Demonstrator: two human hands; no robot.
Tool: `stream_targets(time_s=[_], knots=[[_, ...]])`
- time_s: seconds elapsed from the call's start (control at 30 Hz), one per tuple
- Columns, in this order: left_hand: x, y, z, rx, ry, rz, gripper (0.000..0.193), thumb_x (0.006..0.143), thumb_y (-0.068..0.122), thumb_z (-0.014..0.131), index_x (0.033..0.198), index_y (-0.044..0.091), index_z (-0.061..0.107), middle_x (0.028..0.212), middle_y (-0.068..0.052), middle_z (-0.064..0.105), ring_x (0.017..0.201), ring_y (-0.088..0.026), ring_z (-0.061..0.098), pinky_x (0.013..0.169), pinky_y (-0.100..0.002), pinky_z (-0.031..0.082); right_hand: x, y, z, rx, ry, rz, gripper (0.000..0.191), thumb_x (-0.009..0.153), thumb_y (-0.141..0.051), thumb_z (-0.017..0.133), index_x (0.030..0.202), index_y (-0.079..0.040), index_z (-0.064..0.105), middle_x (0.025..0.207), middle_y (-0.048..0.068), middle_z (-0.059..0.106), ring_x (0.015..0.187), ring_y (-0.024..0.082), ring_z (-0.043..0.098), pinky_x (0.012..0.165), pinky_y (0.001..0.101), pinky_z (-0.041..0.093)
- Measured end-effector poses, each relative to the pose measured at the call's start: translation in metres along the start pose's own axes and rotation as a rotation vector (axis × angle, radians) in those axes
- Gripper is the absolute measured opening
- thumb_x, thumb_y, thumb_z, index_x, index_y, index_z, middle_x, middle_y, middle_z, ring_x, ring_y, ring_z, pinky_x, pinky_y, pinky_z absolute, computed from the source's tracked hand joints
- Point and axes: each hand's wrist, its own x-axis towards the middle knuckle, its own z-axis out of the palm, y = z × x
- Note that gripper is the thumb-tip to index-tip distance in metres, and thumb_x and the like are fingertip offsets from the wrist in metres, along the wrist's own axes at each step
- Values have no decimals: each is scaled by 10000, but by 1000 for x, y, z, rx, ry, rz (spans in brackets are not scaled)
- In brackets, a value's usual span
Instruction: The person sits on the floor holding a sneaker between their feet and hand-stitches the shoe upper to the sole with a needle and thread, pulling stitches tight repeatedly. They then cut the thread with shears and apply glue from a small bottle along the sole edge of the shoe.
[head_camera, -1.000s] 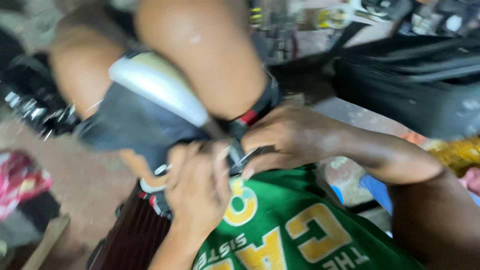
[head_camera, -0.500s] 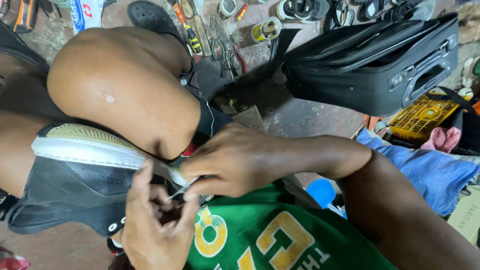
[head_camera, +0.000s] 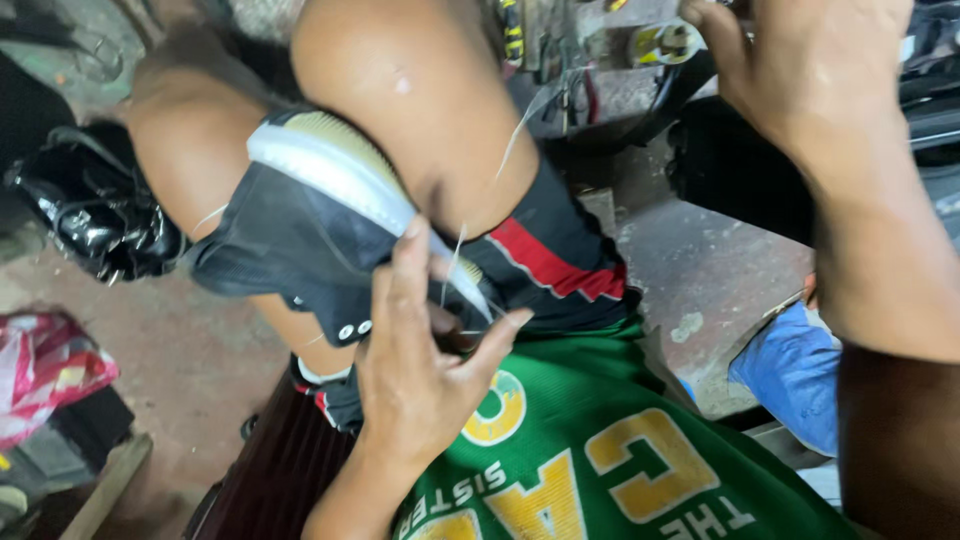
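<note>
1. Gripping the toe end of a black shoe (head_camera: 300, 240), the left hand (head_camera: 420, 370) had its grip closed on it: thumb out to the right along the white sole edge (head_camera: 330, 165), fingers wrapped over the upper.
2. That shoe sat wedged between the person's two bare knees, sole turned up and to the right, with the nearer knee (head_camera: 420, 110) pressing on it from above.
3. A pale thread (head_camera: 515, 135) ran from the sole seam near the left thumb up toward the right hand (head_camera: 810, 80), which was raised at the top right of the view. Its grip looked clenched, most likely on the thread's far end, but the fingertips were cut off by the frame, so I could not tell for sure.
4. Handling, as I judged it: the upper looked like soft cloth or thin leather that would fold under the fingers, while the rubber sole looked stiff and gave the firmer hold. The shoe seemed light. The thread was thin and taut, and a hard jerk could snap it or cut into the skin.
5. The best hold seemed to be where the left hand already had it, on the sole rim beside the stitch, with the knees acting as a clamp.
6. A shiny black bag (head_camera: 95, 215) lay on the floor at the left, and a blue cloth (head_camera: 790, 370) at the right.
</note>
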Motion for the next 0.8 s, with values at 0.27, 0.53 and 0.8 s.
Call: stream_targets(time_s=[0.27,0.53,0.8], knots=[[3,3,-3,-37,-38,-3,1012,798,229,930,1568,38,301,1330,-149,647,780,-179,669,655,-271,582,-46,-115,-24,555,-786,-78,466,1018,-211,520,1483,-231,539,730,5,662,572,124,641,494,307,530],[-24,-15,-32,13,420,118,156,949,79,603,1097,78,652,1282,-128,582,811,-225,673,751,-308,573,-40,-134,-25,1655,-287,-17,352,1058,-175,453,1390,-66,486,781,2,601,645,83,564,598,263,469],[-22,-70,-34,147,19,38,121,844,60,697,950,3,695,922,-133,692,836,-288,698,753,-377,525,-41,-157,-39,1604,-435,33,645,886,-144,808,1413,-30,455,761,-33,464,627,50,402,552,242,335]])
